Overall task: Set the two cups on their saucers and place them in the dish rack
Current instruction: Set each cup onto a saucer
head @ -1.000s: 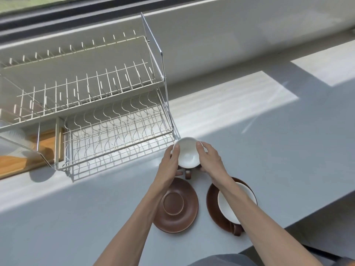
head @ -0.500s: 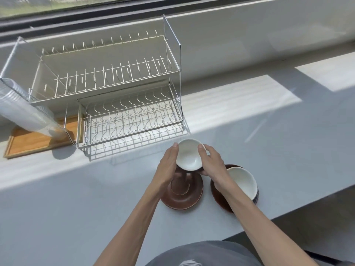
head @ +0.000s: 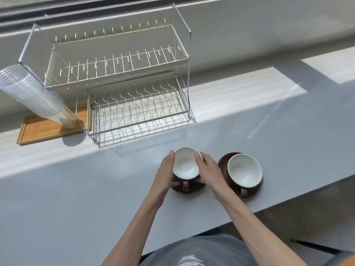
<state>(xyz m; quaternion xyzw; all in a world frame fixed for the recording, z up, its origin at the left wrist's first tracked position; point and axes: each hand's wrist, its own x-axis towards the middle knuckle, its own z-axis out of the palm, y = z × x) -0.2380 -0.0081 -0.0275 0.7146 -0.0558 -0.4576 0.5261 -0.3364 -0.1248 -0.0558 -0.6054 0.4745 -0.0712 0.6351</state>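
Two brown cups with white insides stand on the grey counter. The left cup (head: 185,165) rests on its brown saucer (head: 189,189), handle toward me. My left hand (head: 165,173) grips the cup's left side and my right hand (head: 208,172) grips its right side, fingers reaching down toward the saucer. The right cup (head: 244,170) sits on the second brown saucer (head: 222,163), untouched. The two-tier wire dish rack (head: 134,106) stands behind the cups, with both tiers bare.
A stack of clear plastic cups (head: 32,93) leans on a wooden tray (head: 40,129) left of the rack. A wall and window ledge run behind. The counter's front edge (head: 288,204) lies just right of the second saucer.
Both hands lowered the left cup from above the counter onto the left saucer. The camera view pulled back and shifted left, showing the whole rack.
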